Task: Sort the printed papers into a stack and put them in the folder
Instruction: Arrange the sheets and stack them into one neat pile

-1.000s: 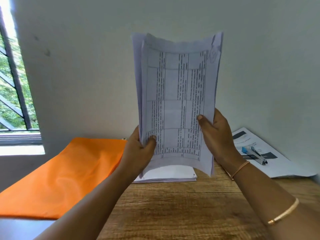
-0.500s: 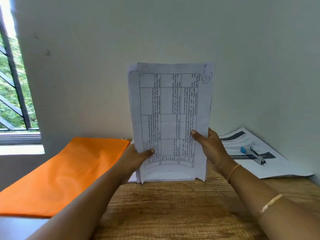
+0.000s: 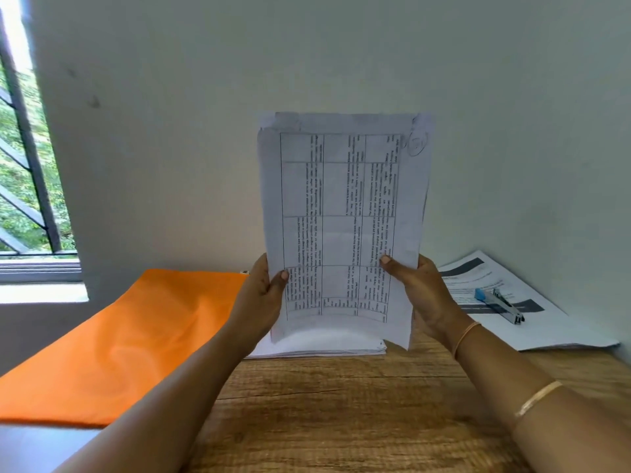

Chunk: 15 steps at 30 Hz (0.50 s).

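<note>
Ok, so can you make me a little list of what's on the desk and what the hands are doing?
held papers: printed bundle, upright above the table, grid print facing the camera
left hand: grips the bundle's left edge, thumb in front
right hand: grips its right edge, thumb in front
paper stack: flat on the wooden table, below the bundle
folder: orange, flat at the left
loose sheets: at the right, stapler on top

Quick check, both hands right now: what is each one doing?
Left hand: closed on the left edge of the upright printed papers, thumb in front.
Right hand: closed on their right edge.
</note>
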Each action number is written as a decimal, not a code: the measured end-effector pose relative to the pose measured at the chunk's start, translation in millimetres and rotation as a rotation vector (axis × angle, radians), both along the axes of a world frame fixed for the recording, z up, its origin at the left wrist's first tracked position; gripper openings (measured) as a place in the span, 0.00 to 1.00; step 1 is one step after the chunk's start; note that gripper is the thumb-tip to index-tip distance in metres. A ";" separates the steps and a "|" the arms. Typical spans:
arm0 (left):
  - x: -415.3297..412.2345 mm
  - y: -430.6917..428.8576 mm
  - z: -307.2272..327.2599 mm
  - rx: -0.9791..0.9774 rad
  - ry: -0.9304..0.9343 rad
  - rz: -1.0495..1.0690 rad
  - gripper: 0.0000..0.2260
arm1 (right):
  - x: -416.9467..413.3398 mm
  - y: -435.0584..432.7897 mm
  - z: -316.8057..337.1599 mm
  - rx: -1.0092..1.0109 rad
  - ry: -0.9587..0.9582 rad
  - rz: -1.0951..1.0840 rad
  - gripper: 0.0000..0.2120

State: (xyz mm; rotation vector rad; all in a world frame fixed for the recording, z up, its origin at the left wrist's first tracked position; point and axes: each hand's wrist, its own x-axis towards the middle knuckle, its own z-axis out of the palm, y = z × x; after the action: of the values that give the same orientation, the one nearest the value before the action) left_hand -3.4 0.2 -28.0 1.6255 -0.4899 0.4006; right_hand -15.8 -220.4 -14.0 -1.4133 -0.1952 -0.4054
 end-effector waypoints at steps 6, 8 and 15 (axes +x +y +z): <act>3.6 2.7 -7.0 0.111 -0.027 0.042 0.12 | 1.8 0.3 -6.9 0.008 0.054 0.062 0.08; 4.7 3.0 -5.9 0.114 -0.070 0.088 0.11 | 2.4 -0.1 -5.0 0.027 0.042 0.063 0.07; 1.0 -0.4 -6.6 0.170 -0.137 0.176 0.08 | 4.1 0.8 -6.2 0.064 0.082 0.076 0.09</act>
State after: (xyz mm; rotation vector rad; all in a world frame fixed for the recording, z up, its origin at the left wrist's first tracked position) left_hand -2.4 -0.3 -34.6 1.8204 -0.4953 0.6191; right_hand -11.7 -219.6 -20.3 -1.3526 -0.1678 -0.2880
